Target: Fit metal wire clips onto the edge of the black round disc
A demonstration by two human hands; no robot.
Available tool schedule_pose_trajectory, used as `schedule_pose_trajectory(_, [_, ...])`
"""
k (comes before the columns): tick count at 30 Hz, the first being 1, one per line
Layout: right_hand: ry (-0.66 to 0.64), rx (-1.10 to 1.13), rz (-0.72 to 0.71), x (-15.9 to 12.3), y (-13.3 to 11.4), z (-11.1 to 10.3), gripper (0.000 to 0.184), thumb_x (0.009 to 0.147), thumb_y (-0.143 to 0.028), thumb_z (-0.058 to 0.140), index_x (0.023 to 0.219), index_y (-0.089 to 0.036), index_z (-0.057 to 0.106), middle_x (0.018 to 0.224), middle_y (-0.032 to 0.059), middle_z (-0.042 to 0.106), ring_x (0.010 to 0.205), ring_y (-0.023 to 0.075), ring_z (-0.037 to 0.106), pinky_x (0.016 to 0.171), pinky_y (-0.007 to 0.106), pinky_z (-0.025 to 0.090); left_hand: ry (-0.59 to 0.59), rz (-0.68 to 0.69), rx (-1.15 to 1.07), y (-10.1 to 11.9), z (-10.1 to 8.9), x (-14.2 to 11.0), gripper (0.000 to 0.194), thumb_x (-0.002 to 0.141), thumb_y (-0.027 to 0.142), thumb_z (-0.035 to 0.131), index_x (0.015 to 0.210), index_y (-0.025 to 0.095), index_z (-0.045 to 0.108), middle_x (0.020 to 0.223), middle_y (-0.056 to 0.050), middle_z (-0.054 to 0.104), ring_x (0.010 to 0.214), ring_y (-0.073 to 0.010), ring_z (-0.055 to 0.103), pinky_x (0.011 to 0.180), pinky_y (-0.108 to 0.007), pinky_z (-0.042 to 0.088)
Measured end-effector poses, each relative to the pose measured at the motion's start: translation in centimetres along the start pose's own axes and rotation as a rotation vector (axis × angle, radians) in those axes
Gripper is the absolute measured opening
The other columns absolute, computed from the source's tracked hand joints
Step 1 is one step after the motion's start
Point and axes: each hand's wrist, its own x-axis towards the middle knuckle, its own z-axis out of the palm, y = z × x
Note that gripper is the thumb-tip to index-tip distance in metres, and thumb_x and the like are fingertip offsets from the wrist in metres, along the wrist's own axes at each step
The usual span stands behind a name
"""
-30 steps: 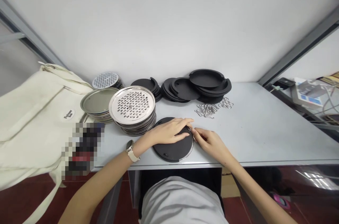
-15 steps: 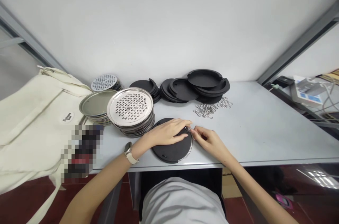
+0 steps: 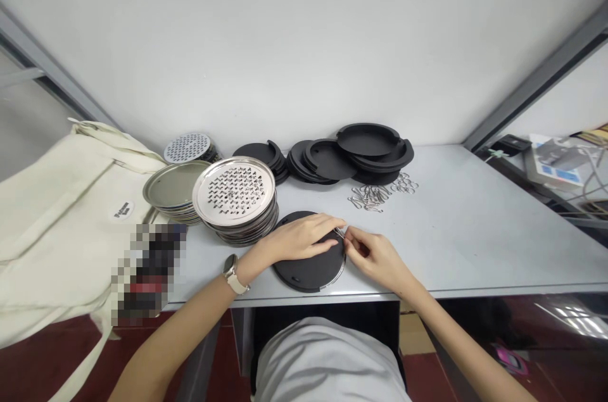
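A round black disc with a metal rim (image 3: 308, 269) lies flat at the front edge of the grey table (image 3: 475, 231). My left hand (image 3: 297, 238) rests palm down on the disc, its fingers stretched toward the right rim. My right hand (image 3: 375, 254) pinches a small metal ring clip (image 3: 340, 232) at that rim, fingertips meeting those of the left hand.
A stack of perforated metal discs (image 3: 235, 196) and a stack of plain metal plates (image 3: 173, 190) stand left of the disc. Black rubber discs (image 3: 351, 155) are piled at the back, with loose metal clips (image 3: 377, 193) before them. A cream cloth bag (image 3: 61, 212) lies far left.
My right hand has edged slightly left and closed tighter on the clip at the disc's rim. The left hand stays on the disc.
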Motion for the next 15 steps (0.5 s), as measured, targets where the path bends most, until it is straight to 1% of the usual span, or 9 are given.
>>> schedule_pose_trajectory(4, [-0.011,-0.046,-0.002,0.01,-0.05,0.06,0.017,0.086,-0.025,0.042,0.069,-0.021,0.043,0.054,-0.0061,0.044,0.048,0.0102,0.04,0.052,0.022,0.032,-0.004,0.011,0.022,-0.11,0.07,0.0,0.038,0.094,0.022,0.048,0.131,0.019,0.043,0.123,-0.012,0.057,0.116,-0.023,0.054,0.1,-0.037,0.045])
schedule_pose_trajectory(8, [-0.018,-0.073,0.005,0.03,-0.1,0.14,0.017,0.087,-0.024,0.041,0.071,-0.022,0.043,0.055,-0.0059,0.045,0.048,0.0109,0.041,0.052,0.022,0.031,0.002,0.036,0.079,-0.22,0.14,0.0,0.037,0.094,0.022,0.049,0.13,0.017,0.043,0.121,-0.012,0.058,0.115,-0.0237,0.054,0.101,-0.038,0.043])
schedule_pose_trajectory(12, [-0.036,-0.093,0.007,-0.02,-0.06,0.17,0.021,0.091,-0.026,0.038,0.072,-0.022,0.044,0.056,-0.0049,0.048,0.048,0.012,0.043,0.053,0.022,0.03,0.002,0.052,0.109,-0.23,0.13,-0.01,0.037,0.093,0.021,0.049,0.129,0.015,0.043,0.12,-0.013,0.058,0.115,-0.0234,0.053,0.103,-0.037,0.041])
schedule_pose_trajectory(15, [-0.044,-0.085,0.006,-0.04,-0.07,0.07,0.028,0.095,-0.031,0.034,0.07,-0.022,0.044,0.055,-0.0047,0.046,0.048,0.0124,0.043,0.053,0.023,0.03,-0.005,0.048,0.102,-0.23,0.11,0.02,0.037,0.094,0.021,0.049,0.129,0.015,0.044,0.121,-0.013,0.058,0.115,-0.0231,0.053,0.102,-0.036,0.041])
